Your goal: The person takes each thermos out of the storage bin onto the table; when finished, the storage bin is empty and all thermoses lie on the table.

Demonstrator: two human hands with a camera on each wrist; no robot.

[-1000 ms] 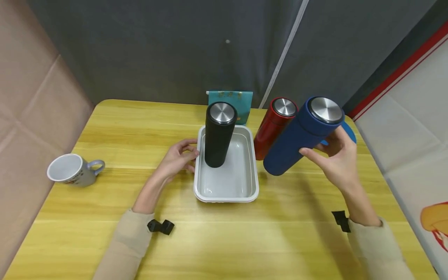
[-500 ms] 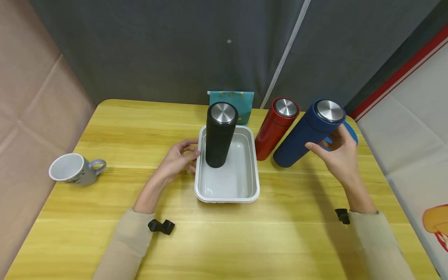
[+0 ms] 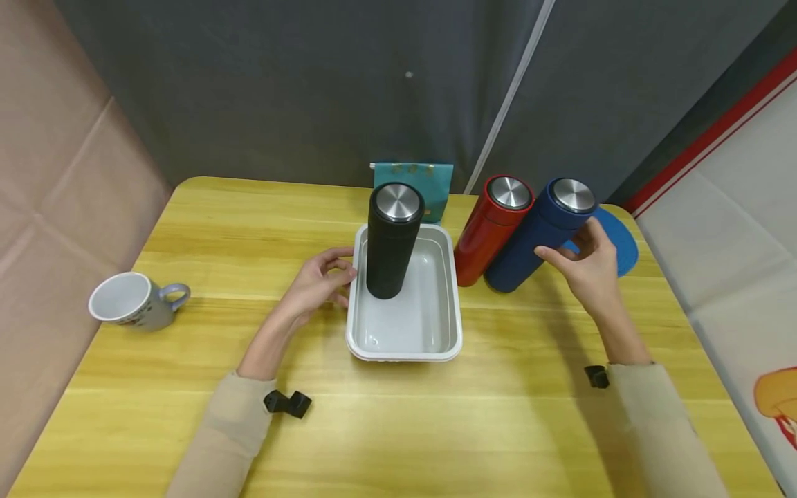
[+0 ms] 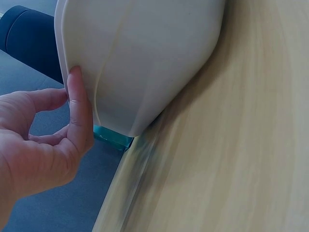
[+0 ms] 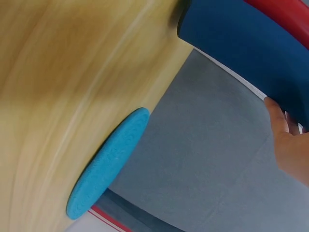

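Observation:
My right hand (image 3: 588, 266) grips a dark blue flask (image 3: 538, 235) with a steel lid; the flask stands on the table right beside a red flask (image 3: 492, 228). In the right wrist view the blue flask (image 5: 246, 53) rests on the wood with the red flask (image 5: 285, 14) behind it. A black flask (image 3: 391, 238) stands upright in a white tray (image 3: 405, 332). My left hand (image 3: 320, 280) holds the tray's left rim, its fingertips (image 4: 77, 106) on the tray wall (image 4: 145, 58).
A blue round mat (image 3: 613, 245) lies behind my right hand, also seen as the blue mat (image 5: 108, 162) in the right wrist view. A teal packet (image 3: 414, 176) stands behind the tray. A grey mug (image 3: 131, 301) lies on its side at the left edge.
My right hand has lowered the blue flask from a tilted, raised position down and back, setting it on the table next to the red flask. The left hand has not moved.

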